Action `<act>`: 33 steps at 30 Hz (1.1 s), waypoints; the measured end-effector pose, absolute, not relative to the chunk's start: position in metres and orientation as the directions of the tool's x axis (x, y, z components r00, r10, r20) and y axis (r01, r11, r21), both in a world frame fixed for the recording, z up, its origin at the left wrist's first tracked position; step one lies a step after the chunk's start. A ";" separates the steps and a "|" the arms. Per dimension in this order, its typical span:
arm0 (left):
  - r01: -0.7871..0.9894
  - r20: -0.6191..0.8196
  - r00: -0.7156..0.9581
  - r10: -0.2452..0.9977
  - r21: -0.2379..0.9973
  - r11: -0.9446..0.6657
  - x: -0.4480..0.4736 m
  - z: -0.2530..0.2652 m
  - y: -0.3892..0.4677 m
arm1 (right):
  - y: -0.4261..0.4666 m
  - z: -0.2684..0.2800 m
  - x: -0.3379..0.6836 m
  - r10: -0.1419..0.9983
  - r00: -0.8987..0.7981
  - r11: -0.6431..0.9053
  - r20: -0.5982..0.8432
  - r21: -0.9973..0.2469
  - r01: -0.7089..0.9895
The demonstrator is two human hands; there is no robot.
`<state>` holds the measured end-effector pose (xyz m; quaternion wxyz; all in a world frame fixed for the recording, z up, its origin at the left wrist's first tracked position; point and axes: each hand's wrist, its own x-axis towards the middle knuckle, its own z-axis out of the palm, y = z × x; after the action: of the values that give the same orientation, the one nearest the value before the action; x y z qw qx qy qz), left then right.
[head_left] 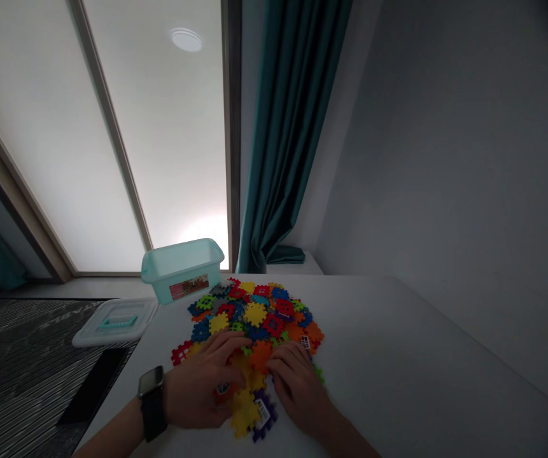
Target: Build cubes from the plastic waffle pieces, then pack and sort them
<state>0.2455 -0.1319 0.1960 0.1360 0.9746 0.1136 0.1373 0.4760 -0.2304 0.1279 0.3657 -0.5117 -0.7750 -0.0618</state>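
A heap of colourful notched plastic building tiles spreads across the table, with a yellow tile (255, 314) and a red tile (274, 324) near its middle. My left hand (202, 385), wearing a dark watch (152, 397), lies over the heap's near left side. Its thumb and forefinger are apart, around yellow and orange tiles. An orange tile (260, 356) sits between my hands; the bent fingers of my right hand (300, 385) meet its right edge, the grip partly hidden. Closest to me are another yellow tile (245, 413) and a purple tile with a white window (265, 415).
A translucent teal tub (185, 267) stands at the table's back left. Beside it lies its clear lid (116, 321) with a teal handle, reaching over the table's left edge. A grey wall (469, 191) borders the right; a teal curtain (288, 127) hangs behind.
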 end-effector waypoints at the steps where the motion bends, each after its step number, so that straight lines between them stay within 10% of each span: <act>1: 0.187 0.215 0.943 0.255 0.293 -0.938 0.244 0.196 -0.135 | -0.231 0.128 0.476 0.751 -0.206 0.467 0.628 -0.283 0.838; 18: 0.173 0.095 0.975 0.200 0.240 -0.955 0.262 0.189 -0.139 | -0.235 0.125 0.481 0.777 -0.123 0.427 0.617 -0.374 0.823; 33: 0.378 0.524 0.741 0.420 0.191 -0.906 0.287 0.177 -0.073 | -0.234 0.121 0.482 0.759 -0.017 0.384 0.651 -0.426 0.820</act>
<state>0.2870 -0.0726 0.1770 0.0358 0.9323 0.2140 0.2894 0.4822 -0.2342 0.1213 0.4294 -0.5541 -0.7123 -0.0351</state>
